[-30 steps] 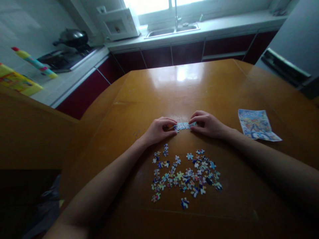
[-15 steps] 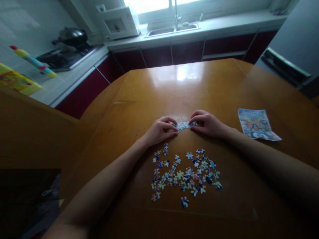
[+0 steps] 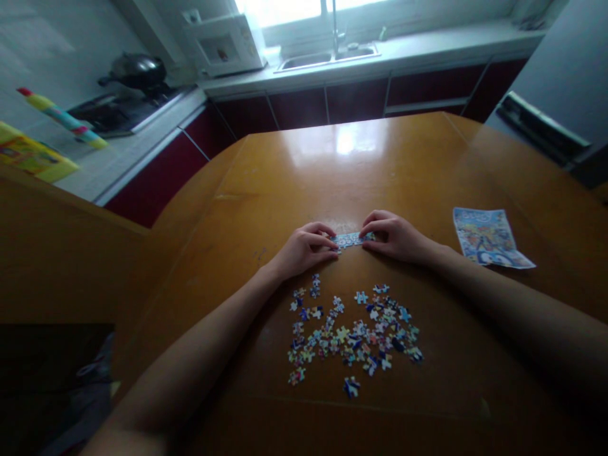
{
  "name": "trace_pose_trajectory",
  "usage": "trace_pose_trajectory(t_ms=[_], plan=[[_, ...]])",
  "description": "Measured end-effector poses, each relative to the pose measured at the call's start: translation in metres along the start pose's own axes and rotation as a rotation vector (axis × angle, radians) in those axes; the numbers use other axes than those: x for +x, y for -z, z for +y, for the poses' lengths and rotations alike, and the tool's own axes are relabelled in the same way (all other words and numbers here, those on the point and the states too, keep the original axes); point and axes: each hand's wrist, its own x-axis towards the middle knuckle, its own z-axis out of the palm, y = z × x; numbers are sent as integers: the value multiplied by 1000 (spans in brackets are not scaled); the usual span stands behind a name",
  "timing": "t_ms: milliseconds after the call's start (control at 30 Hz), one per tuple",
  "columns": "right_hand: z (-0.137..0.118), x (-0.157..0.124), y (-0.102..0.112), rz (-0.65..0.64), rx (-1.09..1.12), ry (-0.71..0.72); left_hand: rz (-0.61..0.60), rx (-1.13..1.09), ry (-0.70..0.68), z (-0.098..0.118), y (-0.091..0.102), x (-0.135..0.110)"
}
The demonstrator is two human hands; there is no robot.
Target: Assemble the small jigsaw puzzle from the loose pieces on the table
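A short strip of joined jigsaw pieces (image 3: pixel 349 239), light blue and white, lies flat on the wooden table (image 3: pixel 304 183). My left hand (image 3: pixel 312 247) grips its left end between thumb and fingers. At the right end, my right hand (image 3: pixel 387 235) pinches the strip in the same way. The fingers cover both ends, so the outer pieces are partly hidden. Nearer to me, between my forearms, many loose jigsaw pieces (image 3: pixel 356 335) are spread in a heap, blue, yellow and white among them. One loose piece (image 3: pixel 351 386) lies apart at the near side.
A creased picture sheet (image 3: pixel 484 234) lies to the right, beyond my right forearm. Past the table stand a counter with a sink (image 3: pixel 332 58), a microwave (image 3: pixel 228 47) and a stove with a dark wok (image 3: pixel 137 71). A grey appliance (image 3: pixel 555 82) is at the right.
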Motion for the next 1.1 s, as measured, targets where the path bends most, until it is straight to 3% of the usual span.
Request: trace_pose_trajectory(t_ms=[1100], plan=[[-3, 1, 1, 3, -9, 23, -19, 90, -49, 1, 1, 3]])
